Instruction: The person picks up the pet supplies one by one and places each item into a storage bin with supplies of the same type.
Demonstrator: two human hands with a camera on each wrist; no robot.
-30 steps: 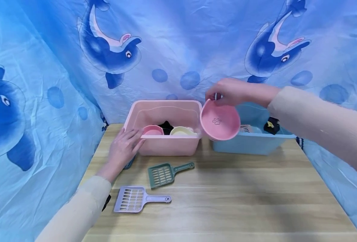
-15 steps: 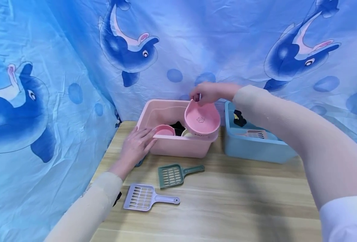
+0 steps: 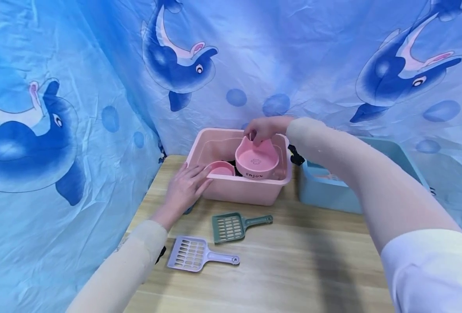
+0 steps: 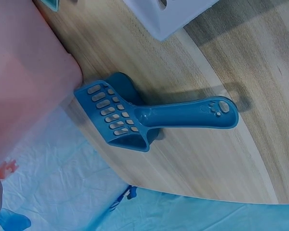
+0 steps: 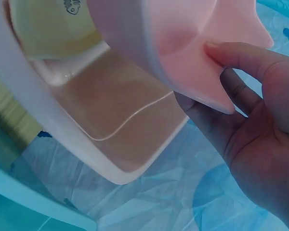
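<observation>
Right grip pinching pink paw-print bowl, yellow bowl partly hidden

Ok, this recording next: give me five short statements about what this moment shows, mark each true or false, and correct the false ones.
1. The right hand grips the ENJOY bowl by its rim. True.
2. The ENJOY bowl is over the blue bin. False: it is at the opening of the pink bin.
3. The left hand touches the pink bin. True.
4. The lavender scoop lies nearer the person than the green scoop. True.
5. The green scoop lies inside the pink bin. False: it lies on the table, in front of that bin.
</observation>
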